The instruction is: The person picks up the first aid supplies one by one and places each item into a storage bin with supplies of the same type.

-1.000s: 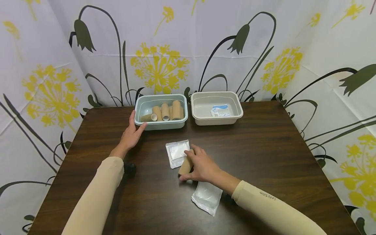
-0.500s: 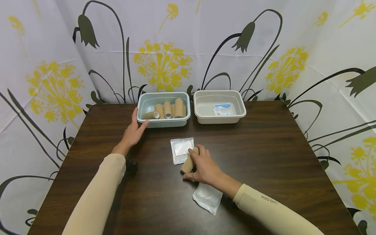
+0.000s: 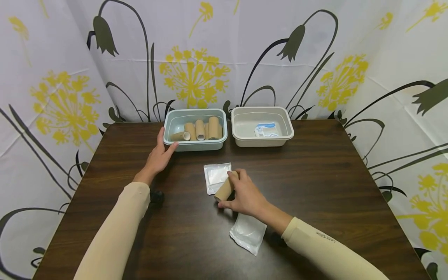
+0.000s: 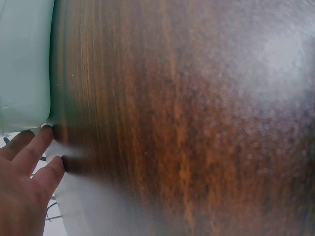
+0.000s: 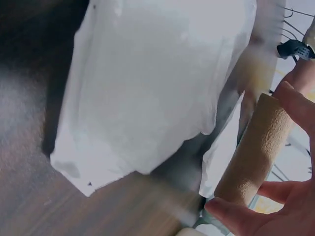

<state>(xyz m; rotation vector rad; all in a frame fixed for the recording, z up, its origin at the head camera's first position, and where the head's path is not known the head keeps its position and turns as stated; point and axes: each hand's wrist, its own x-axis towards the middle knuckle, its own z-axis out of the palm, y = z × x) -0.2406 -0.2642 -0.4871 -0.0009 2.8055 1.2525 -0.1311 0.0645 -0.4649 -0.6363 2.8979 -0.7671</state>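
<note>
White cloth, printed with yellow flower heads and drooping dark-green blooms, hangs behind the dark wood-grain bench. Near its far edge I see two plastic tubs side by side: a pale blue-green tub with several cardboard tubes in it, and a beige tub with a blue-and-white packet lying inside. The person's left hand is at the blue-green tub's near left corner, thumb and fingers apart, thumb at the front rim and fingers along the end. Over the middle of the bench, the right hand grips a single cardboard roll lengthwise, its thumb by the near end and its fingertips toward the far end. That roll slants beside a flat white packet (whether they touch, I can't tell), and a crumpled white packet lies nearer the person, partly under the right wrist.
</note>
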